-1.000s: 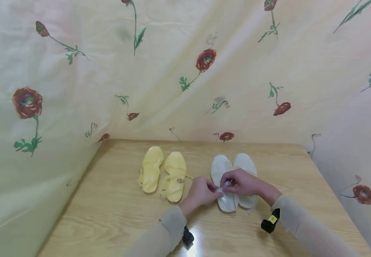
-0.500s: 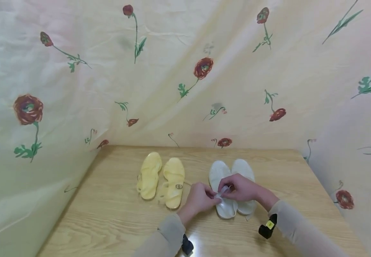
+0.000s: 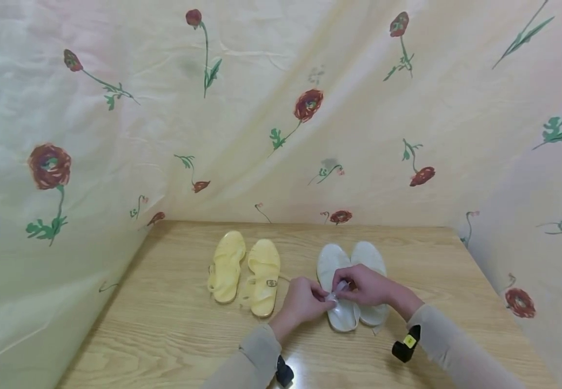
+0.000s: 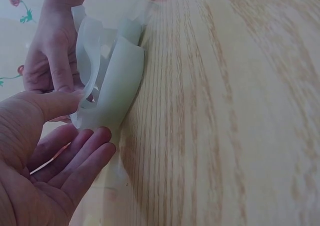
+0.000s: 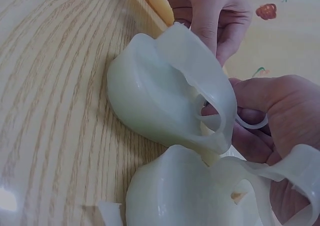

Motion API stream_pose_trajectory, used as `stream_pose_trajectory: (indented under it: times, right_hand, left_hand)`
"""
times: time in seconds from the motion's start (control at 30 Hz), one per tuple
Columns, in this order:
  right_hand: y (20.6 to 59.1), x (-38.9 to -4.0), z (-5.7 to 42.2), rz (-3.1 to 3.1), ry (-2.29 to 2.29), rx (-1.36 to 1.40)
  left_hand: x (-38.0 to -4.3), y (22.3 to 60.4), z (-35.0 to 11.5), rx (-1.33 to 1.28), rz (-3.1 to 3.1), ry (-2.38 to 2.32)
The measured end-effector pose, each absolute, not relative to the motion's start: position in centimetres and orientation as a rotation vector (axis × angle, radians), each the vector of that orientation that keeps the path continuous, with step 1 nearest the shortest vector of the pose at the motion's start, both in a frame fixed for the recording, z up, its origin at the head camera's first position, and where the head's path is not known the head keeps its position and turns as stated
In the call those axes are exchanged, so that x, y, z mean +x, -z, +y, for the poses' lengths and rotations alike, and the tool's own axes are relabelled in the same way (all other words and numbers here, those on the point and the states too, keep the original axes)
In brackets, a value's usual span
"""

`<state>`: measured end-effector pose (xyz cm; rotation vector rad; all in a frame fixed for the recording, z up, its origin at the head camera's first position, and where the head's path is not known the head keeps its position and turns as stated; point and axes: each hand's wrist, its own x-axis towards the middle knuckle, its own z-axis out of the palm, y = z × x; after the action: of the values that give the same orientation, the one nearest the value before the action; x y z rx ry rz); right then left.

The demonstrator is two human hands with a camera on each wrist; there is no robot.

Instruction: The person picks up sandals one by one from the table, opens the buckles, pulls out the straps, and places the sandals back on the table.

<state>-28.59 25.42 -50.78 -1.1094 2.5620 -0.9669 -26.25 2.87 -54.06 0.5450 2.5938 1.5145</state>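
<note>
A: Where are we?
B: Left white sandal [image 3: 343, 320], right of centre, towards the counter's [image 3: 184, 340] far edge.
A: Holding?
B: Left hand [image 3: 305, 298] and right hand [image 3: 369, 285] pinch its strap [image 3: 342, 286], nearly closed. Let's steady left-handed, ease gently right-handed.

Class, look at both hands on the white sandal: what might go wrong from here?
1. The right hand pinches a thin, smooth-looking strap, which might slip from the fingertips.
2. The sandal lies loose on the table, so a tug could shift or tip it if the left hand eases its pinch.
3. The other white sandal lies right alongside; its raised strap, close to the right hand, may snag.
</note>
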Motion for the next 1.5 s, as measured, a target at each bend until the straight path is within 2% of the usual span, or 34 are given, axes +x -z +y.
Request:
stream_pose_trajectory:
  times: [0.3,0.53,1.27,1.5]
  right_hand:
    - [50.8,-28.5,25.2,2.554,0.975,-1.107]
    - [51.2,-28.9,24.9,2.613,0.906,-1.222]
    - [51.1,-27.6,24.6,2.615,0.966,-1.092]
    - [51.5,-27.8,24.6,2.590,1.012,-1.131]
  left_hand:
    - [-26.4,54.2,2.8,0.550,2.600,-1.501]
    - [-26.6,54.1,2.8,0.551,2.586,-1.523]
    - [-26.0,54.4,2.1,0.579,2.575,-1.521]
    - [-25.8,54.4,1.9,0.584,2.576,-1.529]
